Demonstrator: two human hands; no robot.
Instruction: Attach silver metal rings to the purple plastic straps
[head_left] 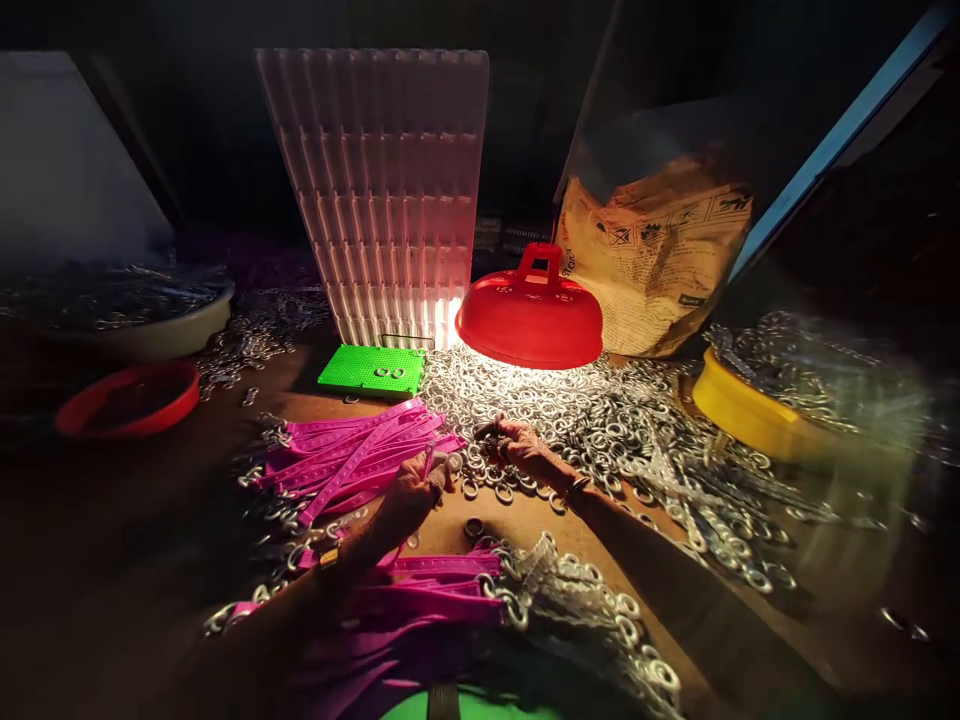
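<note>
My left hand (421, 484) is closed, pinching a pink strap (429, 456) whose end shows above the fingers. A pale round piece, perhaps a ring, shows at its fingertips. More pink straps (352, 445) lie in a bundle just beyond that hand, with metal rings at their left ends. To the right, my right hand (519, 447) hovers at the near edge of a large heap of metal rings (592, 400). Its fingers are curled together, and whatever is in them is too dark to make out. Other pink straps (442, 590) lie close to me, beside pale straps with rings (559, 580).
A red lamp shade (532, 315) hangs low over the ring heap. Behind stand a ribbed panel (390, 190) and a printed sack (652, 260). A green perforated block (367, 370) carries two rings. Side containers include a red bowl (184, 390), yellow tub (739, 405) and pale basin (180, 335).
</note>
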